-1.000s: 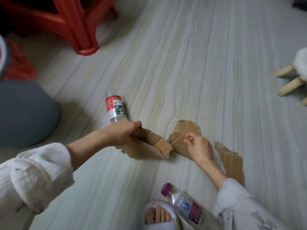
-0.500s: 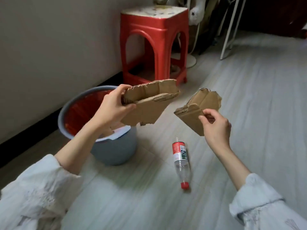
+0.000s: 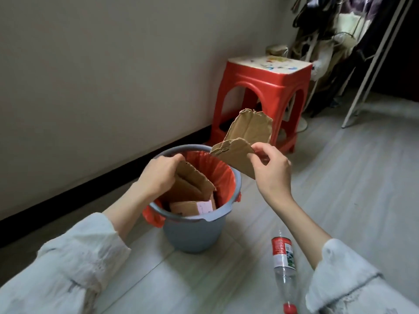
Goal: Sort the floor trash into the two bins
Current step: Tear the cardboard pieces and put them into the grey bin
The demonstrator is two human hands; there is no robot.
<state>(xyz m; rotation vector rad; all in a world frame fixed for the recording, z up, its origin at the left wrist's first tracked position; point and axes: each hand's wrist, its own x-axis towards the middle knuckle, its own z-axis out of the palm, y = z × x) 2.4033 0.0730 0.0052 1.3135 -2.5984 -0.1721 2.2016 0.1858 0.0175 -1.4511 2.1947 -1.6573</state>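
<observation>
On the left, a pale wall (image 3: pixel 113 64) meets the gray floor (image 3: pixel 362 177) at a dark strip along the bottom. A white sleeve (image 3: pixel 74 257) comes in from the lower left corner.

The left hand (image 3: pixel 158 175) is over the gray bin (image 3: pixel 192 232). Its fingers are curled round a folded piece of brown cardboard (image 3: pixel 192 184), and that piece sticks down into the bin. The bin stands on the floor near the wall. It has a red bag (image 3: pixel 223 175) inside, folded over the rim. More cardboard scraps (image 3: pixel 183 206) lie at the bottom of the bin, and one has a pink patch (image 3: pixel 205 206) on it.

Just to the right, the right hand (image 3: pixel 271 171) pinches a second torn piece of cardboard (image 3: pixel 244 141) with thumb and fingers. This piece is up in the air, above the right edge of the bin and not touching it.

Behind it, a red plastic stool (image 3: pixel 263 87) stands by the wall.

On the floor, lower right of the bin, lies a clear plastic bottle (image 3: pixel 283 268). It has a red and white label and a red cap (image 3: pixel 289 309), and the cap end points toward the person. It lies apart from the bin, beside the right sleeve (image 3: pixel 353 284).

Far right, in the corner, clothes and bags (image 3: pixel 335 37) hang in a dark pile next to white metal poles (image 3: pixel 371 64).
</observation>
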